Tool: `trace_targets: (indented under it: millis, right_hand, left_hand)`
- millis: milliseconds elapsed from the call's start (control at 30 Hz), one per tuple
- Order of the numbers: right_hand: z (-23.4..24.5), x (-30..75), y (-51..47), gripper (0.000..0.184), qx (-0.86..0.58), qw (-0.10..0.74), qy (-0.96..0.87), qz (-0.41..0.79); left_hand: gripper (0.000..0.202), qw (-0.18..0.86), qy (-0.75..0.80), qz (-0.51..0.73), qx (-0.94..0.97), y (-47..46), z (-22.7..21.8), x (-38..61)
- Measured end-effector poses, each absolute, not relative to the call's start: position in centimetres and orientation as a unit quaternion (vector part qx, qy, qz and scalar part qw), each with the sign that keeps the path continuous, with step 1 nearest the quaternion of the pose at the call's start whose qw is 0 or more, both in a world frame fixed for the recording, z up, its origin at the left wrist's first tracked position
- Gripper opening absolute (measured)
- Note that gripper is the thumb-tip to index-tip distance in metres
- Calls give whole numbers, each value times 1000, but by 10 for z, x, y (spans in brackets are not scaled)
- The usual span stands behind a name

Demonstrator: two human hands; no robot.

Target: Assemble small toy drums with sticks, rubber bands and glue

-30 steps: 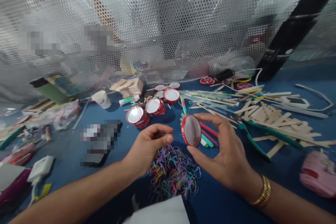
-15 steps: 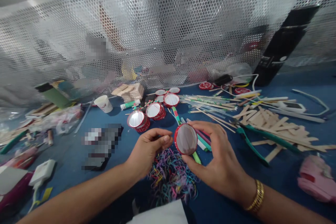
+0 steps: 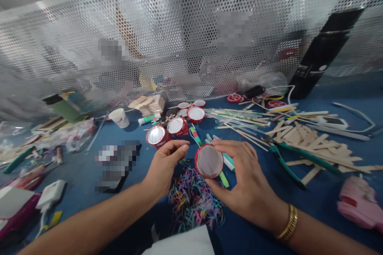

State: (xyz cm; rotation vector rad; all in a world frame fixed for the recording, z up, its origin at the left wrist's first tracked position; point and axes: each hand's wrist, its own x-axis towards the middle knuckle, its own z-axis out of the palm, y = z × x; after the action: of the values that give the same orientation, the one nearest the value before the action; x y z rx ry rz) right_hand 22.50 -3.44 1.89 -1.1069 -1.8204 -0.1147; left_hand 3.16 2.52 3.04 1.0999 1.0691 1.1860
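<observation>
My right hand (image 3: 243, 185) grips a small round drum (image 3: 208, 161) with a red rim and a pale stretched face, thumb below and fingers over the top. My left hand (image 3: 166, 166) hovers just left of it with thumb and forefinger pinched; whatever they hold is too thin to make out. Below both hands lies a heap of coloured rubber bands (image 3: 194, 201) on the blue table (image 3: 89, 167). Three similar red-rimmed drums (image 3: 176, 125) stand farther back. Coloured straws (image 3: 223, 163) lie under the held drum.
Wooden craft sticks (image 3: 314, 139) and green-handled pliers (image 3: 287, 161) cover the right side. A pink glue gun (image 3: 359, 203) lies at the far right, a paper cup (image 3: 119, 117) and glue stick (image 3: 148, 118) at the back, a white sheet (image 3: 182, 243) near me. Perforated metal screen (image 3: 179, 40) behind.
My right hand has brought the drum down and leftward, turning its face toward me. My left hand has risen slightly and its fingertips have closed into a pinch beside the drum.
</observation>
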Motion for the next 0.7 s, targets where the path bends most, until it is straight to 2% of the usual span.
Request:
trace_targets:
  millis: [400,700]
  right_hand:
    - [18,223,-37,50,-459,436,-772,-62]
    - [15,220,-40,47,-458,416,-782,-75]
  left_hand:
    - [20,586,431,471,499,19,38,35]
    - [19,553,427,511,500,18,47,36]
